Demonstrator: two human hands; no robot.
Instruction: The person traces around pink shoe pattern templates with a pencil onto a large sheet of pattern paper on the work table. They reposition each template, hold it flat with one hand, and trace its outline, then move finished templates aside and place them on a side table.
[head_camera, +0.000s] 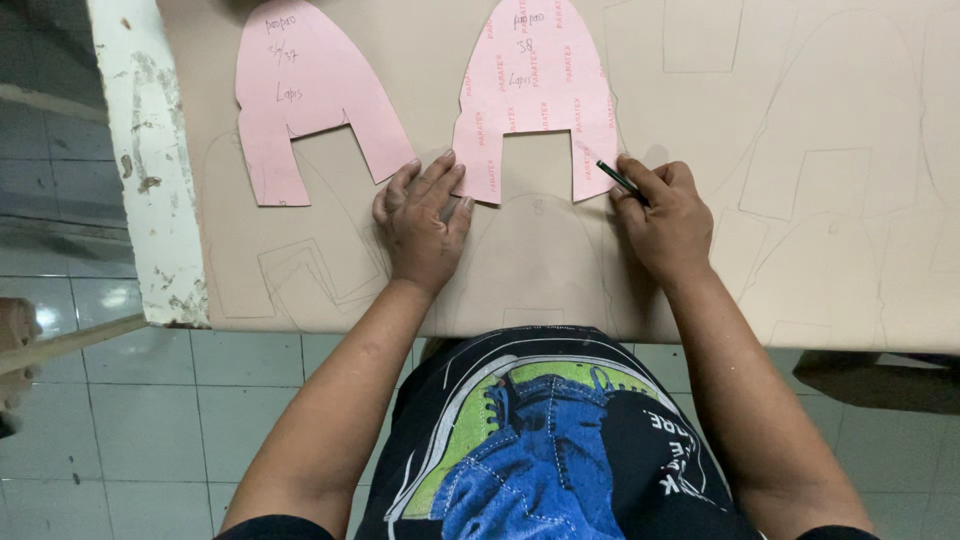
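A pink arch-shaped paper pattern (537, 90) lies on a tan sheet (700, 200) spread over the table. My left hand (420, 225) rests flat on the sheet, its fingertips pressing the pattern's lower left leg. My right hand (665, 220) grips a dark green pencil (615, 177), whose tip touches the pattern's lower right edge. Faint pencil outlines of the same shape cover the sheet around both hands.
A second pink pattern (300, 95) lies to the left on the sheet. The table's white chipped edge (150, 180) runs down the left side. Below it is a grey tiled floor (150, 420), and a wooden strip (60, 345) sticks in from the left.
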